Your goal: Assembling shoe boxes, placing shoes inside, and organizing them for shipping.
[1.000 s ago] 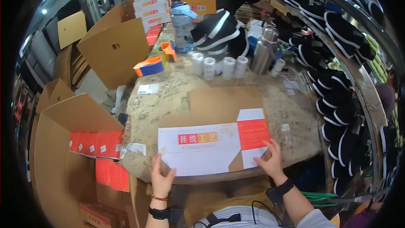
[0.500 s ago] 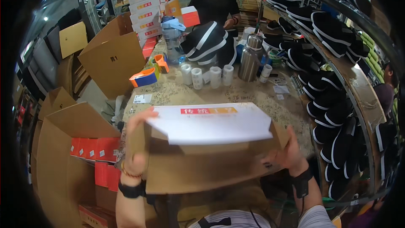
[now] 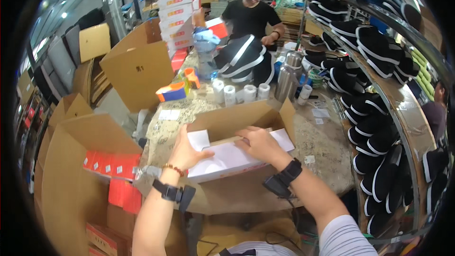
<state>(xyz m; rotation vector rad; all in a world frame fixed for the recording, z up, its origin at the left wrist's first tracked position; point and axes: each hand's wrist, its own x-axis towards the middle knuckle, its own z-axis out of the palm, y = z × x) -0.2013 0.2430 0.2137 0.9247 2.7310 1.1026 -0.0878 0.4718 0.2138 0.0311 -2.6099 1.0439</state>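
Left hand (image 3: pixel 186 148) spread flat at nine o'clock, right hand (image 3: pixel 258 143) pressing at twelve on white box (image 3: pixel 222 161): risks buckling, slipping off cardboard carton (image 3: pixel 239 119).

Just behind the left hand (image 3: pixel 186 149) sits a thin beaded bracelet (image 3: pixel 173 169), then a black wrist strap carrying a small black device (image 3: pixel 174 193). Behind the right hand (image 3: pixel 259 144), a similar black strapped device (image 3: pixel 283 180); further back, a white striped sleeve (image 3: pixel 346 238).
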